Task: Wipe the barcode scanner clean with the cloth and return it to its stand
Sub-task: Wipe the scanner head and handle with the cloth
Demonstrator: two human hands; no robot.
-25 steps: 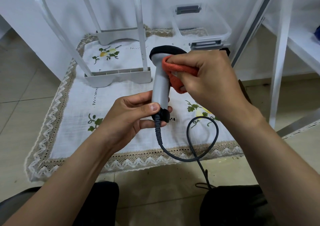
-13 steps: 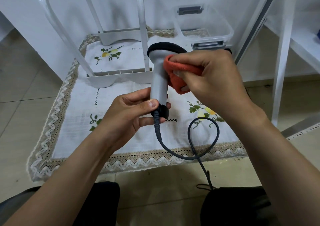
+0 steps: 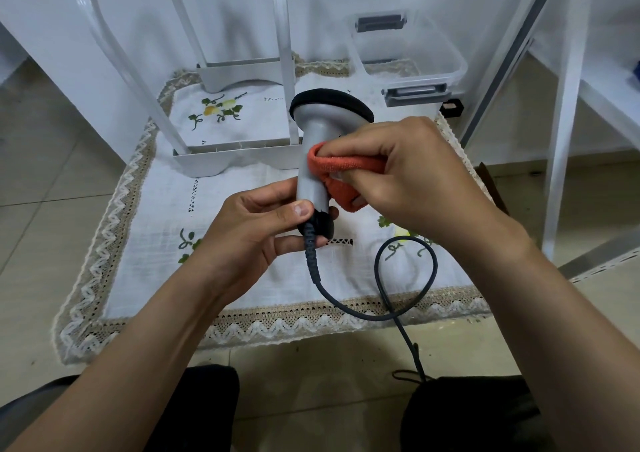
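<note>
A grey barcode scanner with a black-rimmed head is held upright above the embroidered white cloth mat. My left hand grips the bottom of its handle, thumb near the black cable boot. My right hand holds a folded orange cloth pressed against the right side of the handle's middle. The dark cable runs from the handle, loops on the mat and drops to the floor. A small black part shows behind my right hand; I cannot tell whether it is the stand.
A white plastic frame stands on the mat behind the scanner. A clear plastic box with grey latches sits at the back right. White shelf legs rise on the right. Tiled floor surrounds the mat; my dark-trousered knees are at the bottom.
My right hand has slid the orange cloth down the scanner, from just under the head to the middle of the handle. The left hand keeps its grip at the handle's base.
</note>
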